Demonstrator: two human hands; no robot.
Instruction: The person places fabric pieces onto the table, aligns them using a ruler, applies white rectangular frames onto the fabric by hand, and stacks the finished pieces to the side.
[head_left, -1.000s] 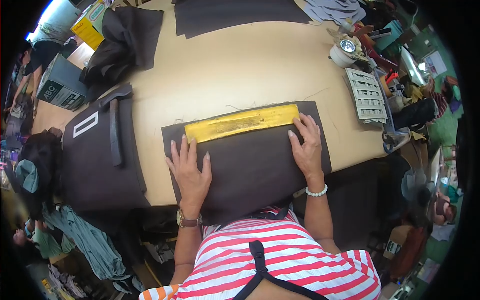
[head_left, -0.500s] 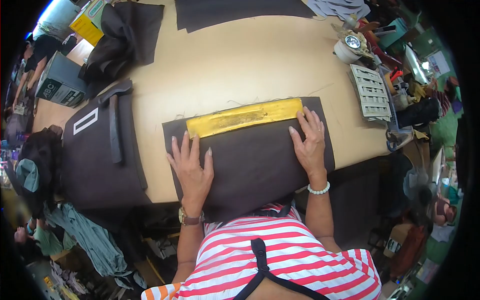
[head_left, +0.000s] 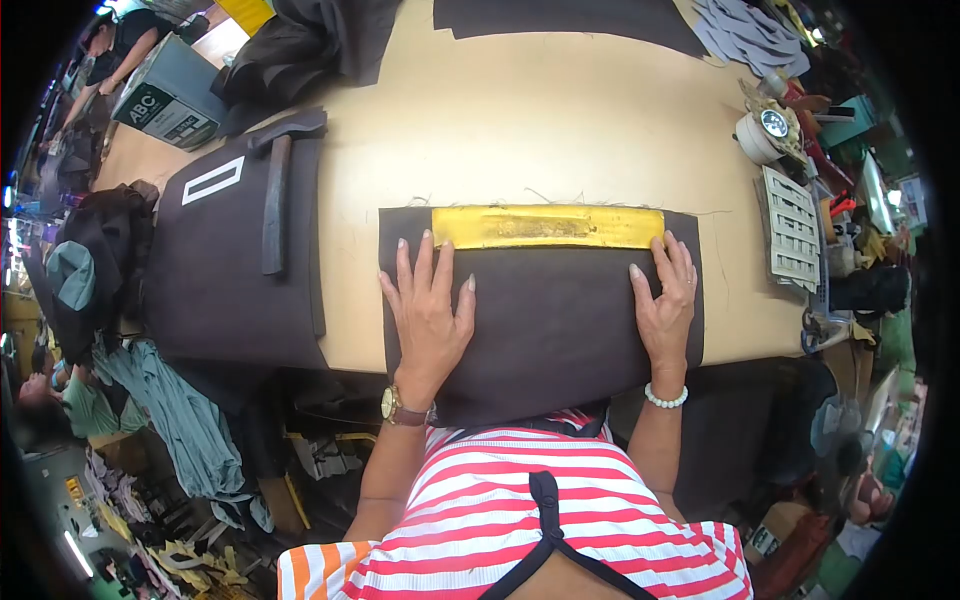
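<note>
A dark brown fabric panel (head_left: 560,320) lies flat at the table's front edge, its near end hanging toward my lap. Along its far side rests a worn yellow strip (head_left: 545,228), with frayed threads behind it. My left hand (head_left: 430,315) is spread on the panel, fingertips at the strip's left end. Flat on the fabric, my right hand (head_left: 667,305) has its fingers apart and its fingertips at the strip's right end. Neither hand grips anything. To the left, a hammer (head_left: 277,210) lies on a stack of dark fabric pieces (head_left: 220,280).
A white rectangular outline (head_left: 190,192) shows on the left stack. Behind it stand an ABC-marked tin (head_left: 175,95) and crumpled dark cloth (head_left: 310,45). At right are slotted pale templates (head_left: 790,228), a round dial (head_left: 773,123) and scissors (head_left: 815,330). Another person is at far left.
My view has turned, so the table and everything on it appear shifted right and more level. Both hands keep their places on the panel and strip.
</note>
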